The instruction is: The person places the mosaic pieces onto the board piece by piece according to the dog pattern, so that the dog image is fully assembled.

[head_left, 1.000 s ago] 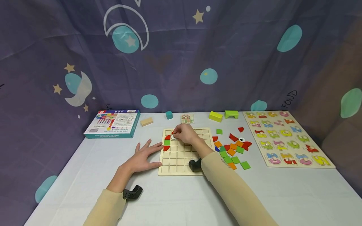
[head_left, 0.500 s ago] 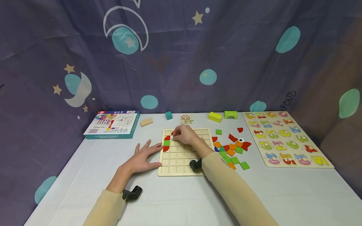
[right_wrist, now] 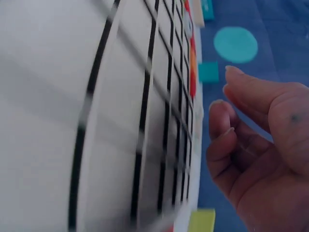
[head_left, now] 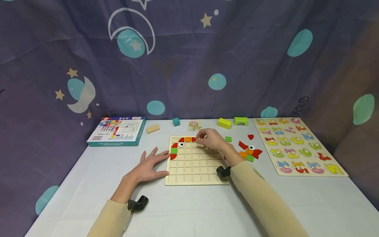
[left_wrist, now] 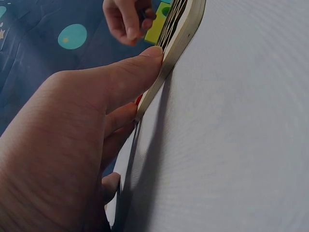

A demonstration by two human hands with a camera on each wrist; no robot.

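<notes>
A wooden grid board (head_left: 192,169) lies on the table. Along its upper left sit red quarter pieces (head_left: 173,157), a green square tile (head_left: 174,150), an orange tile (head_left: 188,139) and a white eye piece (head_left: 181,144). My left hand (head_left: 148,168) has its fingers spread, with fingertips and thumb touching the board's left edge. Above the board's top row is my right hand (head_left: 211,138), next to a red piece (head_left: 193,139). In the right wrist view the right hand (right_wrist: 265,140) has loosely bent fingers, thumb apart from them, nothing visible between.
Loose pieces, including a red piece (head_left: 257,153) and a green tile (head_left: 250,158), lie right of the board; my right arm hides some. Behind stand a pattern card (head_left: 195,125), yellow block (head_left: 224,123) and green arch (head_left: 241,121). A number puzzle (head_left: 299,154) and box (head_left: 116,131) flank them.
My right hand has left the eye piece and moved right along the top row. The eye piece and the orange and red top-row pieces now show. My left hand stays put.
</notes>
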